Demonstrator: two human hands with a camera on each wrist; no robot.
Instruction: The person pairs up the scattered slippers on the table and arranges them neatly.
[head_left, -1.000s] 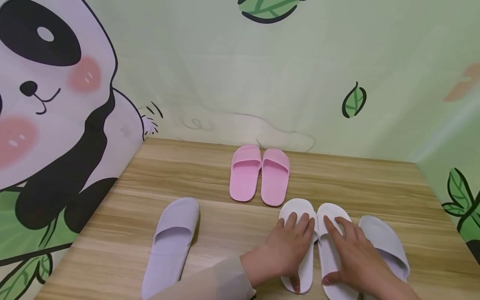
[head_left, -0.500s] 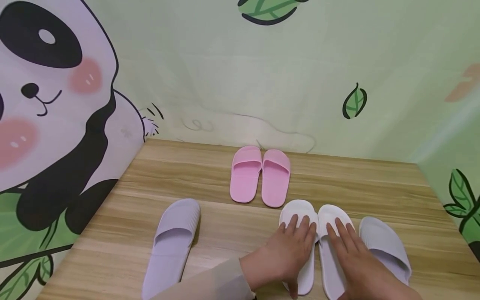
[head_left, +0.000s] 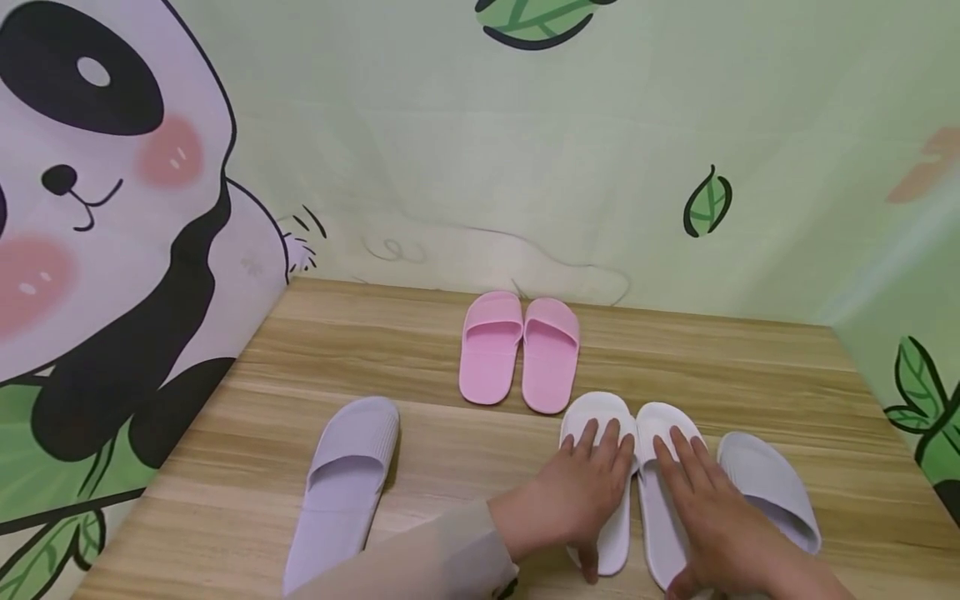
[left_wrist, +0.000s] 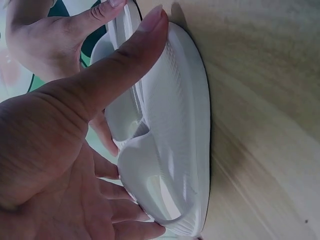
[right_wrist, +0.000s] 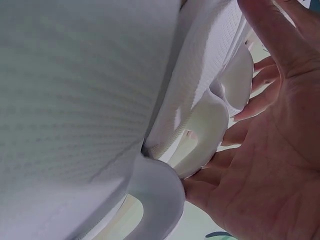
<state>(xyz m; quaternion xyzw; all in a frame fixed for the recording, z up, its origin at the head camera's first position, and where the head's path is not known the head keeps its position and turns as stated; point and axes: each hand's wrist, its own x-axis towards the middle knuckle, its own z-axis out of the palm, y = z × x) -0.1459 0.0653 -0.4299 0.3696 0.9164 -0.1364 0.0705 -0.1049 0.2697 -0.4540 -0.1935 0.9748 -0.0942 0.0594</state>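
A pair of white slippers lies side by side at the lower right of the head view. My left hand (head_left: pixel 581 492) is over the left white slipper (head_left: pixel 597 407), its straight fingers touching the strap. In the left wrist view its thumb (left_wrist: pixel 122 70) stretches toward the heel end. Over the right white slipper (head_left: pixel 667 417) is my right hand (head_left: pixel 712 521), with extended fingertips at the strap and the thumb near the heel. Fingers meet the front of the strap (right_wrist: pixel 207 130) in the right wrist view. Both hands hide much of the insoles.
A larger grey slipper (head_left: pixel 772 475) sits close to the right of the white pair. Its lilac-grey counterpart (head_left: pixel 341 500) lies apart at the left. Two small pink slippers (head_left: pixel 491 333) stand together near the green back wall (head_left: pixel 420 150), on the wooden floor (head_left: pixel 360 325).
Both thumbs have shifted back from over the insoles toward the heel ends. The white slippers have since slid slightly forward together with the hands.
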